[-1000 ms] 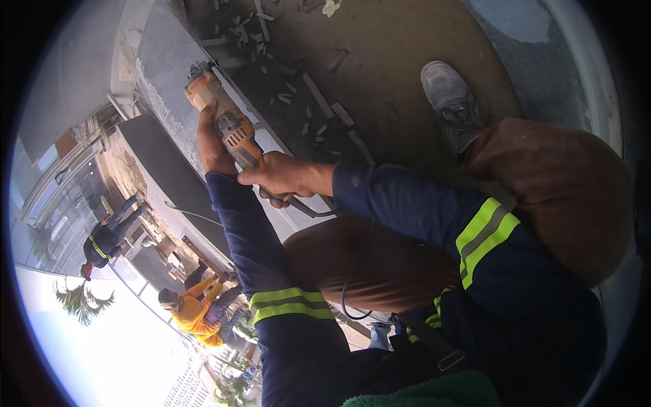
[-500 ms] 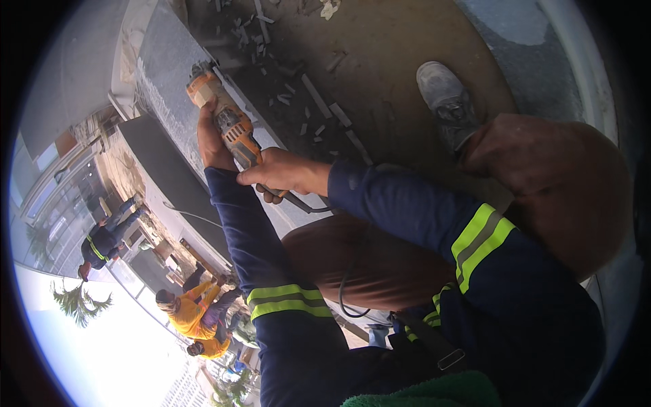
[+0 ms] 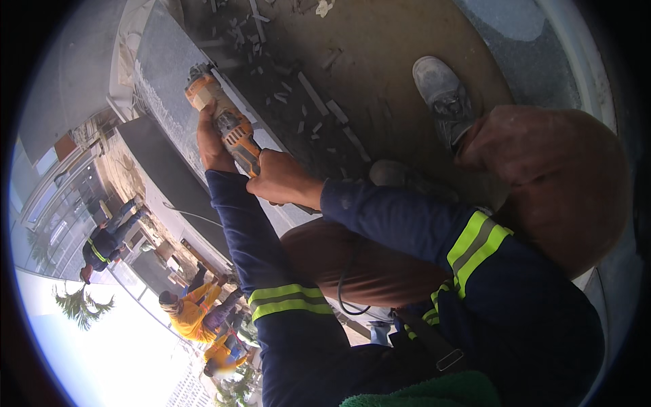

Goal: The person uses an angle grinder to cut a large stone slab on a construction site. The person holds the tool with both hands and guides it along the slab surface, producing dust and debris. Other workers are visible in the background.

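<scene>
An orange and dark grey angle grinder is held in both hands at the long edge of a pale grey slab. Its dark head points to the far left; I cannot make out the disc. My left hand is closed around the front of its body, mostly hidden behind it. My right hand wraps the rear handle. A dark cord loops by my knee.
Broken strips and chips litter the brown floor beyond the slab. My dusty shoe stands on that floor. A dark panel lies left of the slab. People in yellow and one in dark clothing are off to the left.
My right hand has turned slightly over the rear handle, now hiding the cord's upper end. The grinder stays nearly in place. A person in yellow has shifted in the background.
</scene>
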Demonstrator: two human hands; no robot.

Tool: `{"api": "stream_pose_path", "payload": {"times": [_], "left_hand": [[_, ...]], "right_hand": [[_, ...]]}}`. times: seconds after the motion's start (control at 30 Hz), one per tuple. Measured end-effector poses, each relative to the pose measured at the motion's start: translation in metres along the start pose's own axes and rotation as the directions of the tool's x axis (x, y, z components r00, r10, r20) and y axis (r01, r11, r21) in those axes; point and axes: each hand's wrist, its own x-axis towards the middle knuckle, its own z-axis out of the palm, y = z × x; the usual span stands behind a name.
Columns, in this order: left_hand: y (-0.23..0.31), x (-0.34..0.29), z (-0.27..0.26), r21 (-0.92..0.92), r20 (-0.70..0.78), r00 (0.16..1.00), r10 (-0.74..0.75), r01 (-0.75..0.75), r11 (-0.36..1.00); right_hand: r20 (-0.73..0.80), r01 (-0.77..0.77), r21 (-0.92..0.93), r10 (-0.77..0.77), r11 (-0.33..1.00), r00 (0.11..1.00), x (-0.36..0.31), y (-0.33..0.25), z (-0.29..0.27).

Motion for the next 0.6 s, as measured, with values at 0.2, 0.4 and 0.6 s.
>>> {"api": "stream_pose_path", "payload": {"times": [0.2,0.4,0.6], "left_hand": [[0.002,-0.008,0.008,-0.023,0.016,1.000,-0.006,0.006,1.000],[0.002,-0.010,0.010,0.012,0.007,0.999,0.036,-0.036,0.999],[0.000,-0.006,0.001,0.045,0.029,1.000,0.009,-0.010,0.999]], "right_hand": [[0.072,-0.030,0.069,0.025,0.997,0.997,-0.008,-0.007,-0.010],[0.153,-0.050,0.103,0.034,0.993,0.988,-0.008,-0.010,-0.016],[0.175,-0.046,0.150,0.019,0.988,0.984,-0.005,-0.007,-0.014]]}}
